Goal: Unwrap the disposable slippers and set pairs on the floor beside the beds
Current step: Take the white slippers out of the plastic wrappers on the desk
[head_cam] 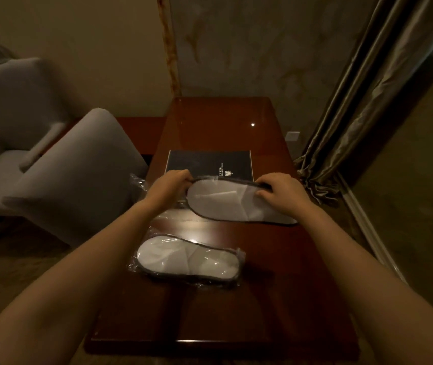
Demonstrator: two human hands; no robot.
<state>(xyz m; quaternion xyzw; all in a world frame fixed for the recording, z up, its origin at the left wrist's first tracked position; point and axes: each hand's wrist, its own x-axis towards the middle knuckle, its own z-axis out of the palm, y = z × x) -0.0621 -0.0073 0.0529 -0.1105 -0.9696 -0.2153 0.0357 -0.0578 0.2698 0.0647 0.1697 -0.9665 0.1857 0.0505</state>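
Both hands (168, 187) (281, 192) at slipper (225, 204) edge.

Dim hotel room, warm low light.
Glossy dark-red surface (223, 114) centre; grey armchairs (73, 180) at left; beige wall (91, 48) behind; bronze curtain (368, 101) upper right.

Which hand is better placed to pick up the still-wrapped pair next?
Left, probably. The left hand sits above the wrapped pair, which lies toward the table's left side. The right hand is farther off. Both currently grip the unwrapped slippers.
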